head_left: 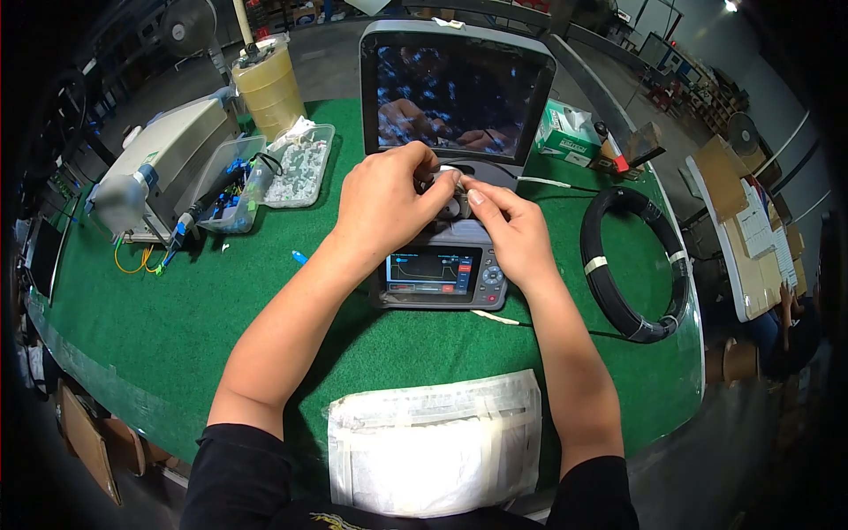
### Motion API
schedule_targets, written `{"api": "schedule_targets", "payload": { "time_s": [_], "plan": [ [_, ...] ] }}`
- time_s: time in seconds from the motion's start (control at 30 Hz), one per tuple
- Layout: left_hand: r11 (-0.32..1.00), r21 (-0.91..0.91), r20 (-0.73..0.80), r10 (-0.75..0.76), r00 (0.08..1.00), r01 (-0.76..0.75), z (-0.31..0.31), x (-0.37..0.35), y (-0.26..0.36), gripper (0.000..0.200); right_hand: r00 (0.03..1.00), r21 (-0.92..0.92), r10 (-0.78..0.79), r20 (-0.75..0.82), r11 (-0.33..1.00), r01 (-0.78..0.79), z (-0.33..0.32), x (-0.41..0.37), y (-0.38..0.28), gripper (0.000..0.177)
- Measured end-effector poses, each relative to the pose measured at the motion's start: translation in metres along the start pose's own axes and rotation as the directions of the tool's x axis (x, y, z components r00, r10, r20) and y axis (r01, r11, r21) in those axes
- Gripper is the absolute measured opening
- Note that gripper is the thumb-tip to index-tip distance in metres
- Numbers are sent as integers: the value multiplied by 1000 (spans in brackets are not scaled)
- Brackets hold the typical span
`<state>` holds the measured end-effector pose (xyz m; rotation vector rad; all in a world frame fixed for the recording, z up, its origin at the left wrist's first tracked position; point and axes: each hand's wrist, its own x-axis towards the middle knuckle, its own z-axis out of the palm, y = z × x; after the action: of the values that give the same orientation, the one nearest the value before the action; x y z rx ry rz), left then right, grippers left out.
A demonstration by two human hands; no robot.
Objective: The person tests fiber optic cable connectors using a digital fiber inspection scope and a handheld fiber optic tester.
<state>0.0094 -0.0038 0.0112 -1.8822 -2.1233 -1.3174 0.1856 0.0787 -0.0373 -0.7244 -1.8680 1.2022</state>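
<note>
My left hand (386,196) is closed, its fingers curled and its thumb against a small whitish piece I cannot make out. Close beside it, my right hand (515,234) pinches at the same spot with thumb and forefinger. Both hands are over the upper part of a handheld tester (430,299), whose lit display shows a graph trace. Partly hidden under the fingers is a dark round part of the equipment. Behind the hands stands a large dark screen (455,93) that reflects them. A cable with a white sleeve (543,181) runs out to the right.
A black cable coil (594,269) lies at right. To the left are a metal-cased box (168,168), a tub of blue connectors (234,208) and a tub of white scraps (300,177). A green tissue box (565,132) sits behind; a taped white sheet (437,450) lies in front.
</note>
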Motion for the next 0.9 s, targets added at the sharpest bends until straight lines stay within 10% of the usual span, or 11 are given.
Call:
{"api": "schedule_targets", "payload": {
  "time_s": [0.9],
  "plan": [
    [1000,6,7,4,1000,-4,1,0,-4,37,999,35,33,23,999,-34,0,0,-5,33]
  ]
}}
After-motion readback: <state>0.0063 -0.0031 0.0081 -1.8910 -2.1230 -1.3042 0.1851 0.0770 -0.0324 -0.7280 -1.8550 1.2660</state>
